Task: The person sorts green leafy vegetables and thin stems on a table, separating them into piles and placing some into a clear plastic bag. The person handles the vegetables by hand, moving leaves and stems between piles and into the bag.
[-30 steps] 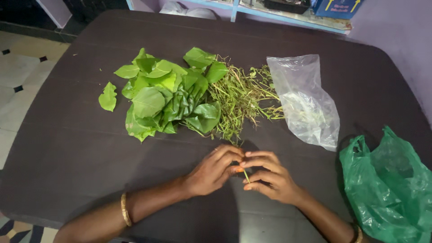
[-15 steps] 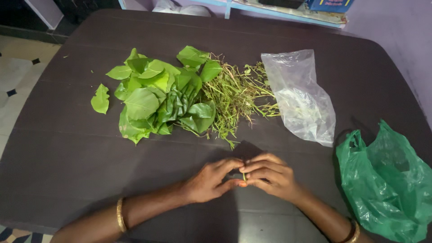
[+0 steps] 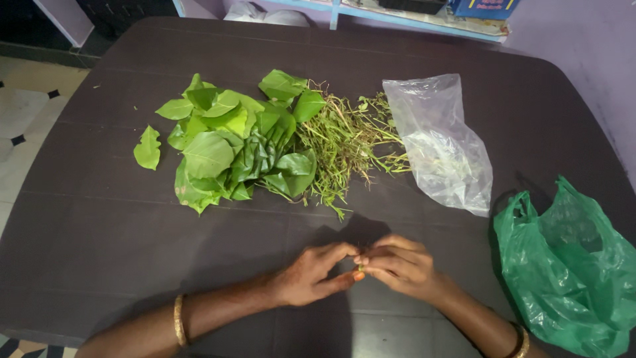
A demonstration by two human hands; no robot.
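Where the fingertips of both hands meet, low in the frame just right of centre, something very small is pinched between them, too hidden to identify. The left hand [image 3: 311,275] curls in from the lower left with a gold bangle [image 3: 177,321] on its wrist, and the right hand [image 3: 401,265] closes in from the lower right, its fingers bunched tight against the left thumb. Both rest on a dark table [image 3: 99,232]. Above them, well apart, lies a heap of broad green leaves [image 3: 232,142], touching a tangle of thin stems [image 3: 344,142] at centre. Right of the stems lies a clear plastic bag [image 3: 440,142]. A green plastic bag [image 3: 570,265] sits at the lower right edge.
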